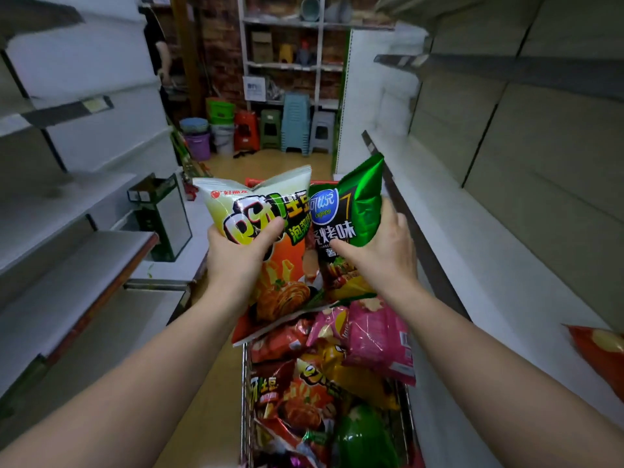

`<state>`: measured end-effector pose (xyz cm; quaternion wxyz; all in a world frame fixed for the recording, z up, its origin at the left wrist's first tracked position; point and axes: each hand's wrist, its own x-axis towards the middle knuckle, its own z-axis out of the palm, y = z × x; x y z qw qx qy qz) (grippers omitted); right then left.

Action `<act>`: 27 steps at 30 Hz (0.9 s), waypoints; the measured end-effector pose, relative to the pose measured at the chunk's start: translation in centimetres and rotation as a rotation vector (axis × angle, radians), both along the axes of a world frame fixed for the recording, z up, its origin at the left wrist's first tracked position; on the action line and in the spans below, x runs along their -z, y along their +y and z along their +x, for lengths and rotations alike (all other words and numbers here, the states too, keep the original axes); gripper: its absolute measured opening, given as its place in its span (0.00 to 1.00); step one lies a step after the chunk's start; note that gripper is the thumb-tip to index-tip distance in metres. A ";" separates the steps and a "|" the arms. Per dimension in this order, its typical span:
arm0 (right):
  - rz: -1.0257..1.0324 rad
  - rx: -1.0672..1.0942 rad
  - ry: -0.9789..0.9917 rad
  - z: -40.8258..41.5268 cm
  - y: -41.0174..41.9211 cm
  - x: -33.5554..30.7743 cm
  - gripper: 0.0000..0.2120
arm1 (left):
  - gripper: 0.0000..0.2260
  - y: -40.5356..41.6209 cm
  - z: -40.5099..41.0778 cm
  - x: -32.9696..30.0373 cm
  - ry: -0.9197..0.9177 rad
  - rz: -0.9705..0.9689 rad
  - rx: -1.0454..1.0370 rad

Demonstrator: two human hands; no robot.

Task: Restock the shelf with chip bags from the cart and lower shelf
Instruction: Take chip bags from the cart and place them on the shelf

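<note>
Two glossy, crinkled foil chip bags are held up side by side above the wire shopping cart (pixel 407 430), their inner edges touching. The left hand (pixel 236 246) grips the pale-green-and-orange pillow-shaped bag (pixel 266 265), thumb curled over its front across big black-outlined cartoon lettering; a small red logo sits at the top left and a picture of ridged fries and kimchi fills the lower half. The right hand (pixel 381 251) grips the shiny dark-green-and-black bag (pixel 351 211), thumb on the front and fingers wrapped round the right edge; a round blue badge reads "copico", with white characters "烤味" below it.

Beneath them the cart is heaped with more puffy foil bags: a pink one (pixel 378 336) against the cart's right side, several red-orange ones (pixel 297 400) with the same cartoon lettering, a yellow one and a green one. To the right of the cart runs a smooth white metal shelf (pixel 472 265), and one orange bag (pixel 597 352) lies on it near the frame's edge.
</note>
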<state>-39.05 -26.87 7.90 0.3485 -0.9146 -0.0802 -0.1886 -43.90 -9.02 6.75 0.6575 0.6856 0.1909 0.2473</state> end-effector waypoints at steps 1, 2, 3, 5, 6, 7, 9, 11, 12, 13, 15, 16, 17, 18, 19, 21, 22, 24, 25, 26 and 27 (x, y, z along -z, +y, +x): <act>0.012 0.014 -0.009 0.2 0.3 -0.5 0.46 | 0.45 0.5 0.5 -0.5 -0.008 0.011 0.023; 0.023 0.031 -0.017 0.3 0.6 -0.9 0.46 | 0.46 1.1 1.1 -0.9 -0.021 0.019 0.054; 0.034 0.054 -0.024 0.5 0.9 -1.3 0.45 | 0.47 1.6 1.7 -1.4 -0.036 0.023 0.088; 0.069 0.107 -0.042 0.7 1.5 -2.0 0.44 | 0.49 2.5 2.8 -2.3 -0.056 0.027 0.146; 0.092 0.132 -0.055 0.7 1.8 -2.4 0.43 | 0.49 2.9 3.5 -2.9 -0.064 0.040 0.177; 0.109 0.154 -0.062 0.8 2.0 -2.7 0.43 | 0.49 3.1 3.9 -3.4 -0.066 0.055 0.203; 0.133 0.227 -0.090 0.6 2.4 -3.7 0.41 | 0.47 3.7 5.2 -4.6 -0.083 0.085 0.282; 0.158 0.297 -0.132 0.3 2.3 -4.8 0.41 | 0.48 3.9 6.3 -6.0 -0.112 0.109 0.339; 0.164 0.332 -0.153 0.0 2.1 -5.5 0.42 | 0.47 3.7 6.7 -6.7 -0.128 0.114 0.370; 0.168 0.367 -0.170 -0.4 1.8 -6.1 0.42 | 0.45 3.4 7.1 -7.5 -0.142 0.108 0.408; 0.164 0.435 -0.204 -1.4 1.2 -7.3 0.43 | 0.39 2.6 7.5 -8.7 -0.173 0.107 0.490; 0.163 0.466 -0.225 -2.1 0.8 -7.9 0.42 | 0.39 2.1 7.7 -9.2 -0.194 0.118 0.523; 0.165 0.494 -0.250 -2.9 0.3 -8.4 0.42 | 0.41 1.5 7.6 -9.8 -0.217 0.119 0.558; 0.167 0.522 -0.271 -3.8 -0.2 -9.0 0.42 | 0.41 0.7 7.3 -10.4 -0.236 0.118 0.591; 0.168 0.544 -0.281 -4.7 -0.7 -9.4 0.43 | 0.39 0.1 7.1 -10.7 -0.251 0.111 0.619; 0.161 0.602 -0.300 -6.8 -1.8 -10.3 0.44 | 0.33 -1.4 6.3 -11.6 -0.265 0.099 0.695; 0.157 0.633 -0.313 -8.0 -2.3 -10.6 0.44 | 0.31 -2.3 5.6 -12.0 -0.277 0.096 0.741; 0.141 0.697 -0.353 -10.5 -3.5 -11.2 0.43 | 0.34 -3.9 4.4 -12.6 -0.325 0.098 0.846; 0.131 0.728 -0.370 -12.0 -4.0 -11.4 0.43 | 0.38 -4.8 3.5 -12.9 -0.340 0.092 0.894; 0.121 0.758 -0.382 -13.4 -4.5 -11.6 0.43 | 0.41 -5.6 2.8 -13.1 -0.345 0.088 0.926; 0.110 0.789 -0.391 -15.0 -4.9 -11.8 0.42 | 0.42 -6.3 2.0 -13.3 -0.352 0.085 0.950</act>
